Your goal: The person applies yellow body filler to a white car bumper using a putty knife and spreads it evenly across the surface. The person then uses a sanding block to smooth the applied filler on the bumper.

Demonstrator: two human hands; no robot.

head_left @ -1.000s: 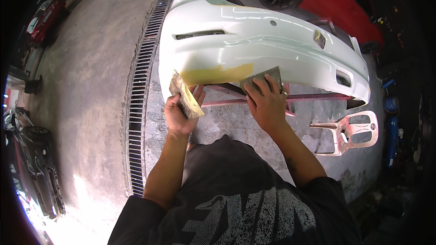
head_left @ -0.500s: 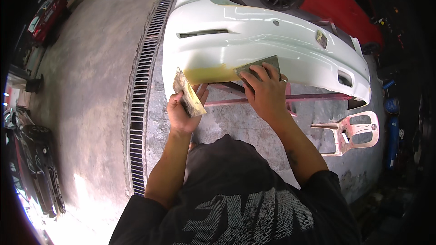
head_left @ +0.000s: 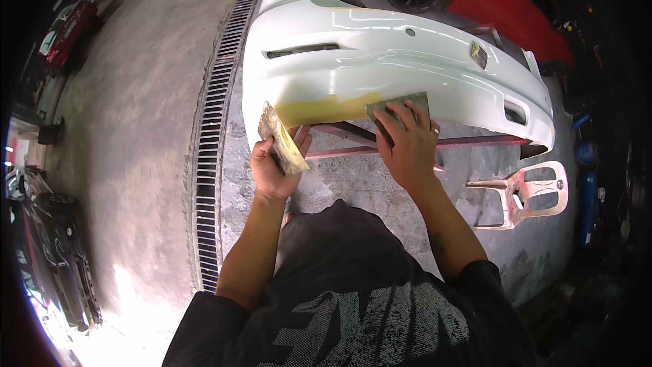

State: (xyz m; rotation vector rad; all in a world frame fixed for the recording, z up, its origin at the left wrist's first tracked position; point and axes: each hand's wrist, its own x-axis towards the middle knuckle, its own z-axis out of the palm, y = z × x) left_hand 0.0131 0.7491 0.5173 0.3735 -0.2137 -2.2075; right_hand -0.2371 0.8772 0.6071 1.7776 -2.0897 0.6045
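Grey concrete, mottled and stained, is recorded as the floor (head_left: 149,129). At the far side a glossy red car (head_left: 499,10) with a dark-spoked wheel is seen.

The white bumper cover (head_left: 380,47), a curved shell with a hard gloss, is located directly ahead of both hands. Its long axis is laid left to right, and its right end is bowed back toward the wearer. To its left, the floor is crossed by a slotted drain grate (head_left: 216,126). Beneath the shell, dull red stand bars (head_left: 475,143) are visible; to the right, a pale plastic chair (head_left: 542,186), blotched with pink, is noted.

Along the shell's lower edge a yellow-green patch (head_left: 326,107) is spread, matt and uneven in outline, its length run parallel to the edge. It is bracketed by the hands. The right hand (head_left: 411,156) is judged the nearer to the shell, being placed at the patch's right end; the left hand (head_left: 272,177) is held lower, off the left end.

By the right hand a dark sheet (head_left: 422,98), flat and four-sided, is gripped, fingers splayed over its face; its underside is hidden. By the left, a smeared plate (head_left: 278,134), cream and grey, is clasped aslant under the thumb; whether the shell is touched by its tip cannot be told. On the right hand a ring (head_left: 435,130) is worn.
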